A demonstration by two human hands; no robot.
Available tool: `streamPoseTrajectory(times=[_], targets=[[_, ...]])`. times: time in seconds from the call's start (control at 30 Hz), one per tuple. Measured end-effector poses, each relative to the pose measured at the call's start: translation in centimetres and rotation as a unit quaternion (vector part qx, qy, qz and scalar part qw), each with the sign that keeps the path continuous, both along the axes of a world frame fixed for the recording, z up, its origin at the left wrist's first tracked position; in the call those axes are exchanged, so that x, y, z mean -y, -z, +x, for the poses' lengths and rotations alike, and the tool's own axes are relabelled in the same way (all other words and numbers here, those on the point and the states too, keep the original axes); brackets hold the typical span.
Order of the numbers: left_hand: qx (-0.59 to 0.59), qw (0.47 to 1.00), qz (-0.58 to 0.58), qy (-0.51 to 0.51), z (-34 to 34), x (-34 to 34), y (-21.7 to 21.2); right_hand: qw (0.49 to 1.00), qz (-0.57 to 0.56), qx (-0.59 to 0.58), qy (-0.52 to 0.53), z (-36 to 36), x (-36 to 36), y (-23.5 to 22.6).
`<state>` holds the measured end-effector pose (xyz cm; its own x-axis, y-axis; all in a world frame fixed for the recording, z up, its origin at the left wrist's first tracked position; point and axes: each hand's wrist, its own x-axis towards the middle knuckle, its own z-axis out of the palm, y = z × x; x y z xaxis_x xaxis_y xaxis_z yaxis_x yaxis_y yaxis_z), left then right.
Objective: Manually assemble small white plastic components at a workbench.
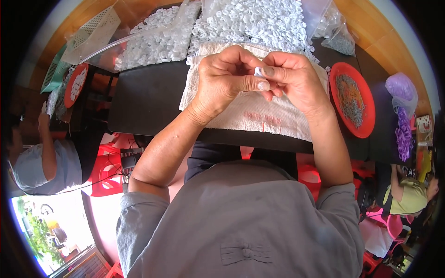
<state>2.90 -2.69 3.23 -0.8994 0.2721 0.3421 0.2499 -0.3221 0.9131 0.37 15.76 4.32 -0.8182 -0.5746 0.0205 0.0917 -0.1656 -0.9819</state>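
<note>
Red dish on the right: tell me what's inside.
The red dish holds a heap of small grey pieces, with orange showing among them. Whatever lies beneath the heap is covered and can't be seen.

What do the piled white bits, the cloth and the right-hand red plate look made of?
White bits: probably moulded plastic, slightly glossy; they look alike and catch bright light.
Cloth: likely cotton towelling, matte; nubby surface, soft edges.
Red plate: likely plastic, smooth; evenly coloured rim, though painted metal isn't excluded.
</note>
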Motion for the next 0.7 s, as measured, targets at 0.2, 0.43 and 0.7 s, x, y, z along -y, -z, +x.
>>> streamPoseTrajectory(times=[0.2,0.43,0.7], targets=[[0.012,0.998,0.062,0.021,0.0,-0.1,0.9,0.999,-0.017,0.010,-0.033,-0.1,0.1,0.2],[0.006,0.998,0.063,-0.005,0.1,0.1,0.5,0.998,-0.055,0.039,-0.010,0.2,1.0,0.7],[-0.275,0.864,-0.142,-0.396,-4.0,11.4,-10.1,0.971,0.018,-0.083,0.225,-3.5,-3.9,-0.3]])
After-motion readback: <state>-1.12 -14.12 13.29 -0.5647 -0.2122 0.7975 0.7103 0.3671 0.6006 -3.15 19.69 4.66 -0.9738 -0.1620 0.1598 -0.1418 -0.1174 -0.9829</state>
